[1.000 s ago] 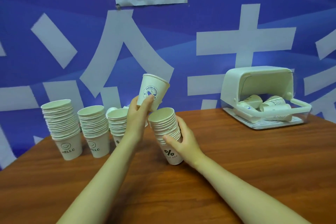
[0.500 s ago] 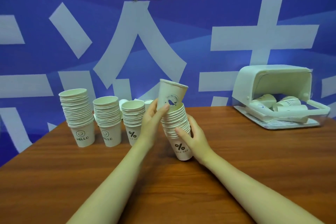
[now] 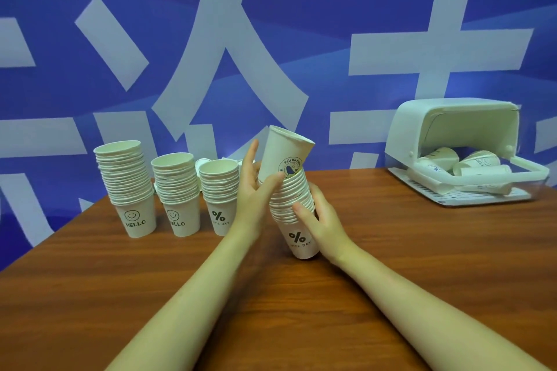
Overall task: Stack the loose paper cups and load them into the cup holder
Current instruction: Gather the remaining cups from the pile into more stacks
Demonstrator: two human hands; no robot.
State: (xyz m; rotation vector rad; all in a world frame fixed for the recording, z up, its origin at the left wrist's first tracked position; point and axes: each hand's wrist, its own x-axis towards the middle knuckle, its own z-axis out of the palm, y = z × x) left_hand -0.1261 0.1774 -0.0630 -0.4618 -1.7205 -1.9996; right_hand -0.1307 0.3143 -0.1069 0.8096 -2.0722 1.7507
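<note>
Near the middle of the brown wooden table [image 3: 391,280], the right hand [image 3: 319,220] grips a tilted stack of white paper cups [image 3: 294,214] while the left hand [image 3: 256,190] pinches the white printed top cup [image 3: 286,156], half seated; far right stands the white plastic cup holder [image 3: 446,129].

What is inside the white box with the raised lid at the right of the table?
Inside the white box, several loose paper cups lie on their sides on its ribbed base. The lid and front bar cover part of the interior, so the exact count cannot be told.
</note>
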